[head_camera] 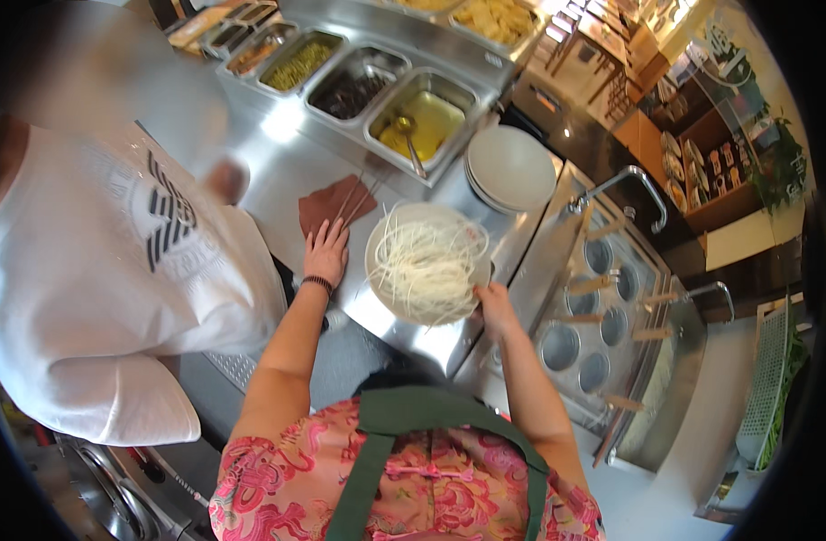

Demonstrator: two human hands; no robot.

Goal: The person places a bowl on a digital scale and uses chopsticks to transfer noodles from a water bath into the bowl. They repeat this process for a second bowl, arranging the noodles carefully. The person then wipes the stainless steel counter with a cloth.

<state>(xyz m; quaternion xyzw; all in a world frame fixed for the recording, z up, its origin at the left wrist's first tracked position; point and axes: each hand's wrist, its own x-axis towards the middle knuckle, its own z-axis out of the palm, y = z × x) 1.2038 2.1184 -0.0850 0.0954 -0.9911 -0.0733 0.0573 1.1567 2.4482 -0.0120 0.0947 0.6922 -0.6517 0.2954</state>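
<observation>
My right hand [498, 310] grips the right rim of a pale round bowl [374, 278] heaped with thin white noodles [430, 264]. The bowl is over the steel counter, close to its near edge. To the left, my left hand [326, 257] rests at the lower edge of a folded reddish-brown cloth [318, 204], fingers stretched over it. Thin tongs or chopsticks [351, 203] lie across the cloth near my fingertips; whether I hold them I cannot tell. A stack of white plates or shallow bowls [512, 168] stands beyond the noodle bowl.
Steel pans hold yellow liquid with a ladle [406, 128], dark food [352, 88] and green food [301, 62]. At right is a noodle boiler [582, 318] with wooden-handled baskets and a tap [629, 177]. A person in a white shirt [115, 270] stands close at left.
</observation>
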